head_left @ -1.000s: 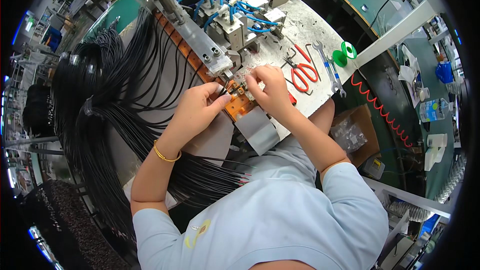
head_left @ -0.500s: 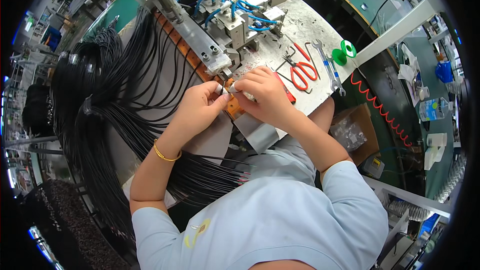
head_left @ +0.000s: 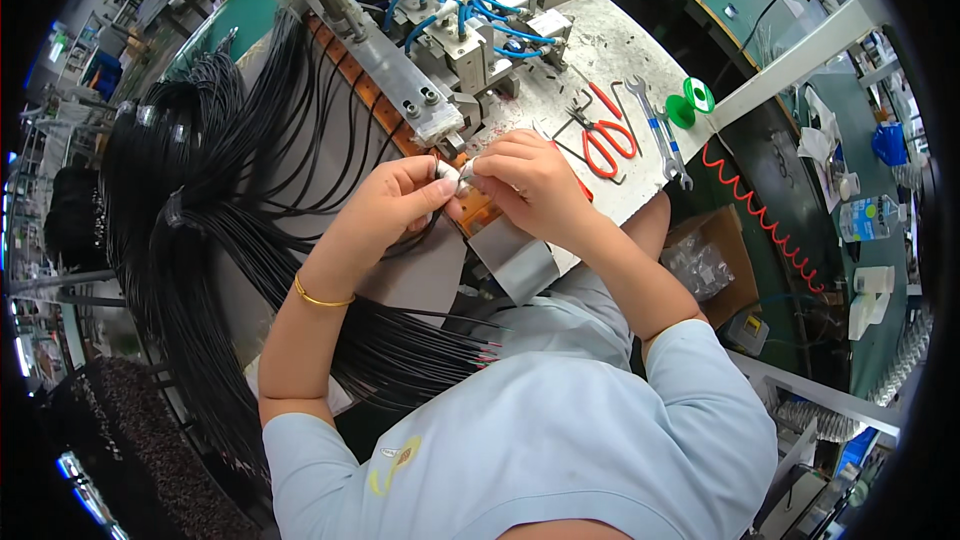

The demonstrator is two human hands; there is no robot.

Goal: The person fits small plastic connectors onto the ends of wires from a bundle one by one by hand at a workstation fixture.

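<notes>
The left hand [head_left: 395, 205] was closed, thumb against forefinger, on a black cable [head_left: 430, 230] that trailed below the palm. The fingertips of the right hand [head_left: 530, 175] were drawn narrow and met the left's; whether they gripped anything was too small to tell. White wraps showed at the fingertips, perhaps to guard the skin. Both hands worked over the near end of an orange rail [head_left: 352, 72], just short of the tip of a metal arm [head_left: 395, 80], likely so the cable's end stayed close to that fixture. The main cable bundle [head_left: 145, 175] hung beyond the rail to the person's left, gathered by a tie, probably so that single cables could be drawn out without tangling. On the counter [head_left: 640, 52], pliers [head_left: 586, 124] with red handles and wrenches [head_left: 655, 125] lay toward the right edge, and a green spool [head_left: 682, 110] stood by the right corner, seemingly within reach yet clear of the elbow. A grey plate [head_left: 515, 260] jutted past the near edge, close below the right wrist.
</notes>
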